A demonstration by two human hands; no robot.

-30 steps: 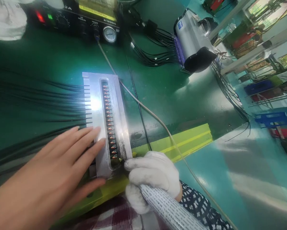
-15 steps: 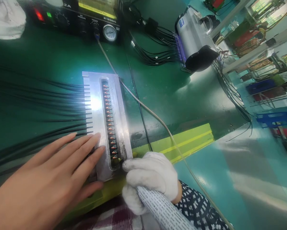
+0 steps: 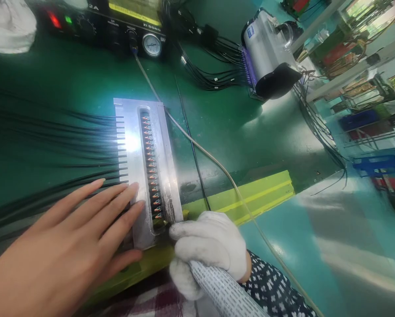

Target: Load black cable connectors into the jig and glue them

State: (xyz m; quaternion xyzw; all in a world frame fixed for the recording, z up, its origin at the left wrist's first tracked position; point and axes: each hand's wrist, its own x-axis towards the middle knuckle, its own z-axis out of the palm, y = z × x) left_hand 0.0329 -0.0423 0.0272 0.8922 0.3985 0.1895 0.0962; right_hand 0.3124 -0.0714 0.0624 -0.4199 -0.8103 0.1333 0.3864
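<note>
Lays the bare left hand at eight o'clock, fingers spread slightly apart, tips touching the metal plate at nine o'clock, likely to steady it. Grips a patterned handle with the gloved right hand at six o'clock, fingers clamped around it just beside the near end of the slot (presumably for fine control). Has black wires trailing toward nine o'clock, seemingly clear of the slot.

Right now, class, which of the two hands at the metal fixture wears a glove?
The right hand, white-gloved and gripping a dark-dashed white cylinder; the left hand, also at the metal fixture, is bare.
</note>
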